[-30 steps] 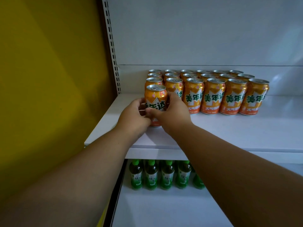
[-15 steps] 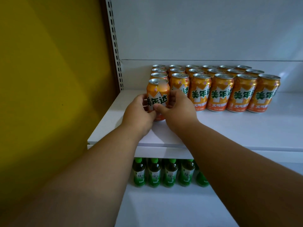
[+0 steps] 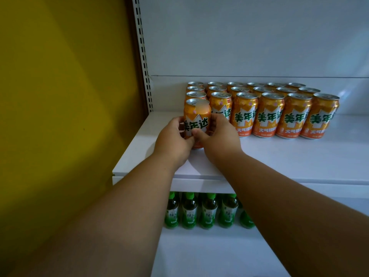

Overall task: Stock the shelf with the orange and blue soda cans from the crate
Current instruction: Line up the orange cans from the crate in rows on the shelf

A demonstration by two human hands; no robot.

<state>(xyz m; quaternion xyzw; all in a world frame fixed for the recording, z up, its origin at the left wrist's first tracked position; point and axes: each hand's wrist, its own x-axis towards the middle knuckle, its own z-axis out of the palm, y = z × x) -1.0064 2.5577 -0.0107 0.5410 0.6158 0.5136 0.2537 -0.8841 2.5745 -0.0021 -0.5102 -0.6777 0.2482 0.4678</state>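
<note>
Both hands clamp one orange can (image 3: pixel 197 118), upright on the white shelf (image 3: pixel 299 156) near its left edge, standing alone in front of the leftmost column of cans. Left hand (image 3: pixel 172 143) wraps the can's left side low down, fingers curled round it, thumb across the front. Right hand (image 3: pixel 218 139) wraps the right side, thumb on the front just under the green label text, thumb tips nearly touching. The can's base shows between the hands, resting on the shelf or just above it; cannot tell which.

Other orange cans (image 3: pixel 269 114) stand upright in rows toward the back of the shelf, six across, packed close, labels facing forward. The gripped can sits just in front of the front row's left end and partly covers the second can in that row. The shelf's front and right part is bare white. Lower shelf (image 3: pixel 199 254) carries green bottles (image 3: pixel 208 211) in a row under the upper shelf's front edge. Yellow wall (image 3: pixel 60 96) to the left, slotted upright (image 3: pixel 142 52) at the back left corner.
</note>
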